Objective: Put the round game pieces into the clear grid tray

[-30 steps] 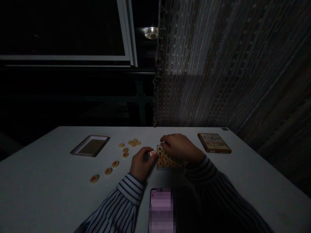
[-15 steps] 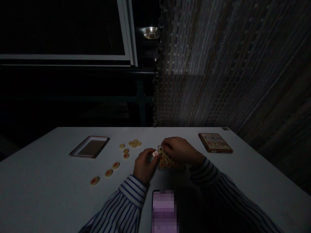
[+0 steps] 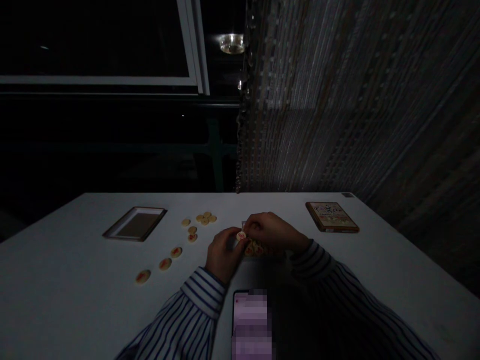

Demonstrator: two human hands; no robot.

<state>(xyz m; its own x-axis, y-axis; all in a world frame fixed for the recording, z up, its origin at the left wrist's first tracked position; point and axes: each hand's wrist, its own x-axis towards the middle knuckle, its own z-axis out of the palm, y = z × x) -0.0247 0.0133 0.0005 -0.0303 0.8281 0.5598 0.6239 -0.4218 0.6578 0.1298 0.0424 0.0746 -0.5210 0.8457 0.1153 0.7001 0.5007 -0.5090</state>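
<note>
Between the thumb and fingers of my left hand (image 3: 222,256) is a round xiangqi piece (image 3: 241,235), its red-marked face turned toward me. My right hand (image 3: 276,232) is curled over the shallow box (image 3: 258,258), fingertips pinched together close to the held piece. Whatever those fingertips grip, if anything, is hidden. Several red-marked pieces (image 3: 258,249) show in the box beneath my right hand, which covers the rest. To the left, a loose line of red-marked pieces (image 3: 165,264) lies on the white table (image 3: 82,285).
Plain-faced pieces (image 3: 205,219) cluster beyond my left hand. An open box lid (image 3: 135,225) lies at the far left, a printed box (image 3: 332,217) at the far right. A phone (image 3: 251,325) rests at the near edge. A string curtain (image 3: 300,100) hangs behind.
My right hand has moved left and slightly nearer, so its fingertips now meet the piece in my left hand. The camera view has shifted slightly.
</note>
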